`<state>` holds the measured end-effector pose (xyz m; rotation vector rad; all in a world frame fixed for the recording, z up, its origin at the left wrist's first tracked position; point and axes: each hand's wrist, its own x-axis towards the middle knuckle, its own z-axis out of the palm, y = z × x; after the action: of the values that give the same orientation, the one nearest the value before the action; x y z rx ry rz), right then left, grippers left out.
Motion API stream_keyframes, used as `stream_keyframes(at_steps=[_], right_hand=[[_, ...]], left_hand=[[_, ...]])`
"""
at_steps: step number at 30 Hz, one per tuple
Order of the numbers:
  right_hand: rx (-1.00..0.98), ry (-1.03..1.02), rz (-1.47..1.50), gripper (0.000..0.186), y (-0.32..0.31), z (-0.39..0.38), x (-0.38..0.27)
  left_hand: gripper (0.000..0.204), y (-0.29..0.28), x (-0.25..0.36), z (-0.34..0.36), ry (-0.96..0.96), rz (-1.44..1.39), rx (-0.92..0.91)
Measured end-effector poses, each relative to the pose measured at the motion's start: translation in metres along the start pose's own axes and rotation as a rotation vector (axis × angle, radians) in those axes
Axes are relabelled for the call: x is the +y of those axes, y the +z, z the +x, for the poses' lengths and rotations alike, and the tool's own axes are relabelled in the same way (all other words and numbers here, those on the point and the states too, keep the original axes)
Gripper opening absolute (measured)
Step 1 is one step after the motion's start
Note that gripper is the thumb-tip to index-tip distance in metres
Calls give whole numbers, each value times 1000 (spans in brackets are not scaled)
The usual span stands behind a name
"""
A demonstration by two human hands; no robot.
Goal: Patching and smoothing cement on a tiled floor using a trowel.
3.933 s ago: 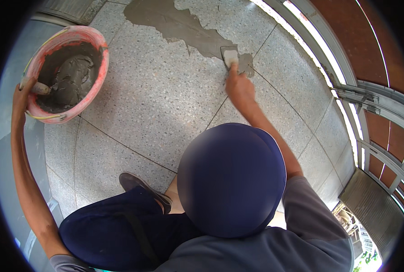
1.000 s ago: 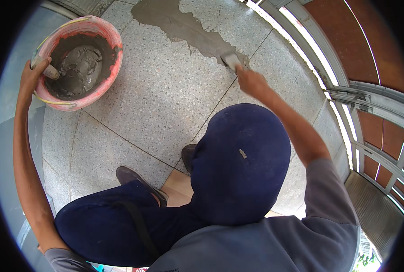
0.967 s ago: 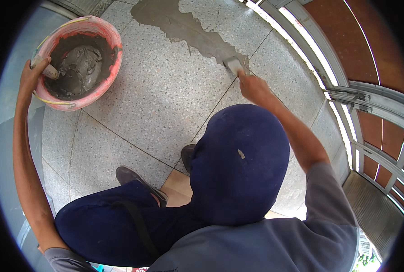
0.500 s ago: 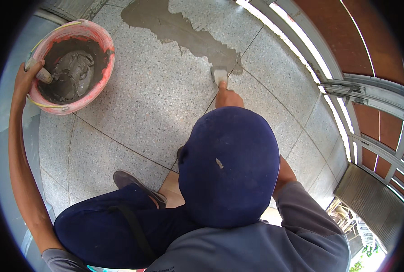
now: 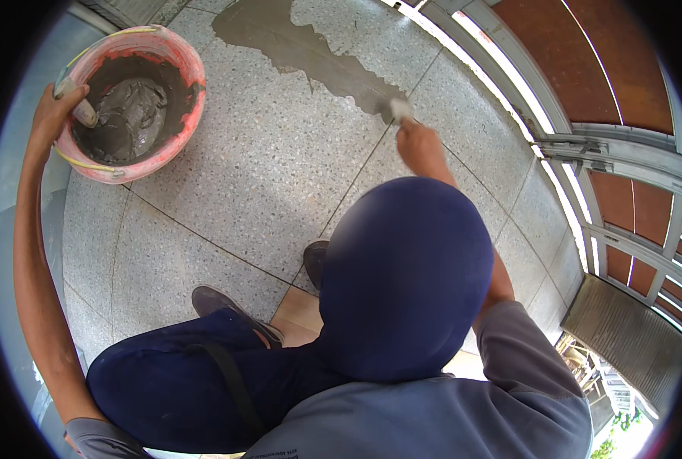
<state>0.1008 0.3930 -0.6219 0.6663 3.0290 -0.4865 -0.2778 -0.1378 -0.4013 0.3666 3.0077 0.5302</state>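
Gripping the left side of the pink-red bucket (image 5: 194, 115), the left hand (image 5: 48, 116) has its thumb over the rim, beside a pale handle (image 5: 85, 114) that juts into the mouth; the other fingers are mostly hidden behind the wall, so I cannot tell how they wrap. From my distant seat I see the bucket at the upper left, wet grey paste (image 5: 138, 115) inside it and smeared up its inner wall. Whether its base rests on anything, I cannot tell.

The right hand (image 5: 423, 149) is clenched around a pale flat spreading tool (image 5: 400, 109), both slightly blurred for me. I find the tool at the lower right end of a ragged grey strip (image 5: 302, 50) spread on the speckled tile floor (image 5: 234, 168), near where the dark joints cross.

Below the right hand, a knee in dark blue cloth (image 5: 406, 283) blocks part of my view. One dark shoe (image 5: 234, 310) stands on the speckled floor near a tan tile (image 5: 296, 315). Along the right I make out a metal frame (image 5: 647, 161) with reddish-brown panels (image 5: 601, 61).
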Motion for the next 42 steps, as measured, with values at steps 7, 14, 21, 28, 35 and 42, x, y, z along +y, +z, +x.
stream_keyframes(at_steps=[7, 14, 21, 28, 35, 42], right_hand=[[-223, -215, 161, 31, 11, -16, -54], [-270, -664, 216, 31, -55, 77, -265], [-313, -774, 116, 30, 19, 141, -383], [-416, -828, 221, 32, 59, 123, -387], [-1059, -126, 1373, 40, -6, 112, -307], [-1023, -4, 1625, 47, -52, 86, -209]], left_hand=[[64, -8, 53, -28, 141, 128, 30], [70, 4, 101, -42, 60, 185, 111], [58, 11, 125, -50, 48, 168, 69], [60, 13, 127, -48, 84, 213, 94], [66, 4, 110, -44, 53, 170, 1], [77, 18, 72, -16, 219, 274, 143]])
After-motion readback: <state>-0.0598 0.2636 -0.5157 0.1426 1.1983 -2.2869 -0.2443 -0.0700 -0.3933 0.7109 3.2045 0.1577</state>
